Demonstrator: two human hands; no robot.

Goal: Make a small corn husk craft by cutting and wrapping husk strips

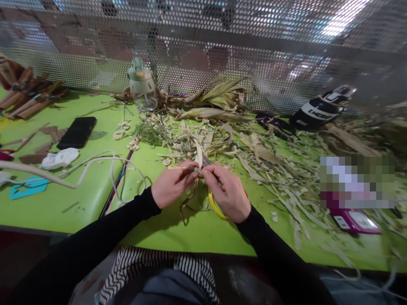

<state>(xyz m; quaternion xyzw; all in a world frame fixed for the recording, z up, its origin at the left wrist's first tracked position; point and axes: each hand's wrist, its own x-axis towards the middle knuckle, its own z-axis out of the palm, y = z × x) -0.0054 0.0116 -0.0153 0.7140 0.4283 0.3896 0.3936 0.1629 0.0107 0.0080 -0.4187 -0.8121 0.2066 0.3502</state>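
Note:
My left hand pinches a thin pale strip of dried corn husk at its fingertips, just above the green table. My right hand is closed against it from the right, gripping the same strip together with scissors with yellow handles, whose loop shows under the palm. Both hands meet at the table's front middle. Darker husk strands hang below them.
A heap of husk strips and leaves covers the table's middle and right. A water bottle stands at the back by the perforated metal wall. A black phone, a white cable, a white plug and brown husk bundles lie left.

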